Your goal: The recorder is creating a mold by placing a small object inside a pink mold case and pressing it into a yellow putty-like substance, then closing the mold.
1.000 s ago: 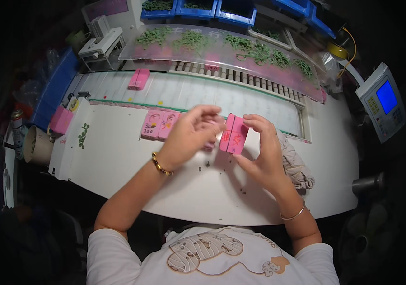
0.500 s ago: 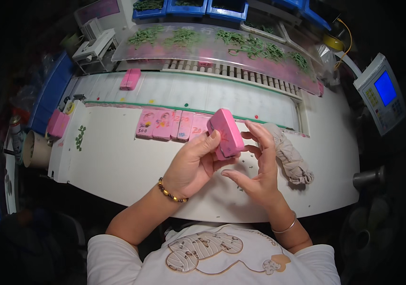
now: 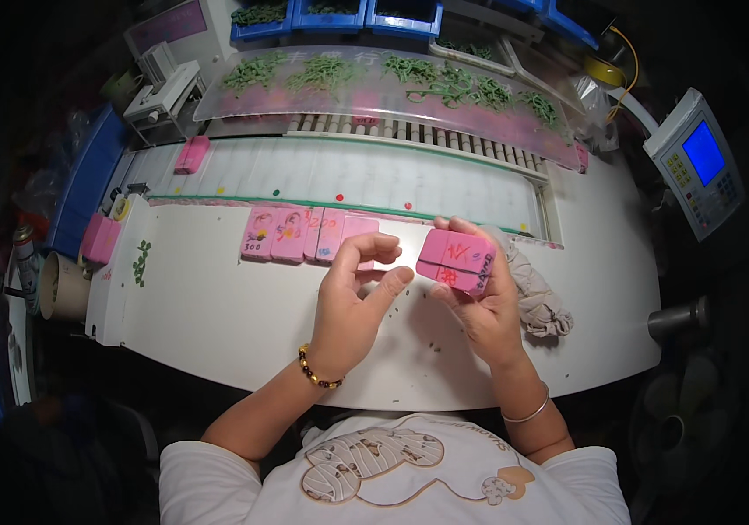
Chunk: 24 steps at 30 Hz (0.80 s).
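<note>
A: Fingers?
B: Right hand (image 3: 490,306) grips a banded pink block (image 3: 449,261) above the table (image 3: 217,306). Left hand (image 3: 350,308) just beside, empty, fingers loosely curled.
A: Done/left?
B: Row of blocks (image 3: 289,243) lies on the table, beyond left hand. Held one not set down; can't tell more.
A: Changed?
B: Held block was in left hand, now right. Lone block (image 3: 191,155) on the belt (image 3: 374,173) sits further left.
</note>
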Motion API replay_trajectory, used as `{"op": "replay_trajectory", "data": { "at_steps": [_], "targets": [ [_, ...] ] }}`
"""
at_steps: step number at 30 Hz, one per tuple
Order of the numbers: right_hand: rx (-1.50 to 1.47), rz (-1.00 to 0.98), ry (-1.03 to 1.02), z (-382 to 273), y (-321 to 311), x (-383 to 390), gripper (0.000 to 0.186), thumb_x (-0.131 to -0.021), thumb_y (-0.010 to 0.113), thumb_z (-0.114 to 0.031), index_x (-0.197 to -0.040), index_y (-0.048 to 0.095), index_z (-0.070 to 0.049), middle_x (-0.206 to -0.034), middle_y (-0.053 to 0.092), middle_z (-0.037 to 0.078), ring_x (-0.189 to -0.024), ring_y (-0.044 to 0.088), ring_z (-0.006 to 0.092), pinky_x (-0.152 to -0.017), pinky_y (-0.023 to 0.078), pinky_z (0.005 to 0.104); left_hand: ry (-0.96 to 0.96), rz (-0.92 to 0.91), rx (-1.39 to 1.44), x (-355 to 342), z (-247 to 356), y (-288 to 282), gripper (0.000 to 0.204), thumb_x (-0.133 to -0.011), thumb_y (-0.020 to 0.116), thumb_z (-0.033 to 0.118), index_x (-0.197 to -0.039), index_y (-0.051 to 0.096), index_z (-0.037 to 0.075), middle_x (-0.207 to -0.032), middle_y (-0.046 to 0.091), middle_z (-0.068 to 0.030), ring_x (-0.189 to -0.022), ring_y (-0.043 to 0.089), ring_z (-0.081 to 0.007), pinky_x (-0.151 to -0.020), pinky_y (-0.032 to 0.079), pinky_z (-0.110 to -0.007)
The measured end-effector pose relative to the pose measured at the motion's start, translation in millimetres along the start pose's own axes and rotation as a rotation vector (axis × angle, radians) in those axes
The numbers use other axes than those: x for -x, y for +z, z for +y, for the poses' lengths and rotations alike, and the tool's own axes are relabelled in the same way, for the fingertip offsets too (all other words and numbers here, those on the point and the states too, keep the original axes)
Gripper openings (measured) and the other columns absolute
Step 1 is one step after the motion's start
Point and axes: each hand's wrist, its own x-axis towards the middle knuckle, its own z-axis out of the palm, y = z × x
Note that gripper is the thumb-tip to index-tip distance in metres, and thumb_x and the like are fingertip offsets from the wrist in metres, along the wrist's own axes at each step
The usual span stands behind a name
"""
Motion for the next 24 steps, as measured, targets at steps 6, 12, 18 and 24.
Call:
{"op": "replay_trajectory", "data": {
  "at_steps": [6, 12, 18, 24],
  "targets": [
    [0.084, -0.23, 0.079, 4.7, -14.1, 5.5, 0.065, -0.079, 0.061, 0.003, -0.14, 0.039, 0.001, -0.136, 0.051, 0.017, -0.124, 0.052, 0.0227, -0.103, 0.041, 0.0336, 0.413, -0.343, -0.473, -9.4, 14.4, -4.8, 0.012, -0.081, 0.068, 0.006, -0.089, 0.06, 0.001, -0.091, 0.058, -0.01, -0.088, 0.057, -0.0233, -0.079, 0.045, -0.032],
    [0.185, -0.346, 0.081, -2.1, -18.7, 5.7, 0.068, -0.079, 0.06, 0.003, -0.143, 0.036, 0.0, -0.136, 0.051, 0.017, -0.124, 0.052, 0.0227, -0.103, 0.041, 0.0332, 0.376, -0.405, -0.491, -1.7, 15.3, -6.9, 0.01, -0.081, 0.066, 0.002, -0.086, 0.058, 0.0, -0.087, 0.059, -0.0078, -0.08, 0.058, -0.0194, -0.076, 0.046, -0.03],
    [0.173, -0.325, 0.076, -3.2, -11.9, 9.4, 0.065, -0.086, 0.058, 0.001, -0.146, 0.031, 0.0, -0.136, 0.047, 0.015, -0.118, 0.054, 0.0218, -0.098, 0.047, 0.0334, -0.05, -0.36, -0.039, 3.1, 13.2, -8.0, 0.008, -0.089, 0.061, 0.007, -0.09, 0.056, 0.0, -0.088, 0.061, -0.0028, -0.083, 0.057, -0.009, -0.078, 0.048, -0.026],
    [-0.028, -0.294, 0.227, 0.5, -13.2, 17.9, 0.058, -0.094, 0.055, -0.006, -0.146, 0.03, 0.002, -0.13, 0.05, 0.012, -0.112, 0.055, 0.0171, -0.094, 0.048, 0.0322, -0.266, -0.504, 0.108, -3.7, 20.2, -9.4, 0.016, -0.096, 0.058, 0.015, -0.098, 0.06, 0.0, -0.088, 0.06, -0.0004, -0.084, 0.057, -0.0072, -0.079, 0.048, -0.024]
  ]
}}
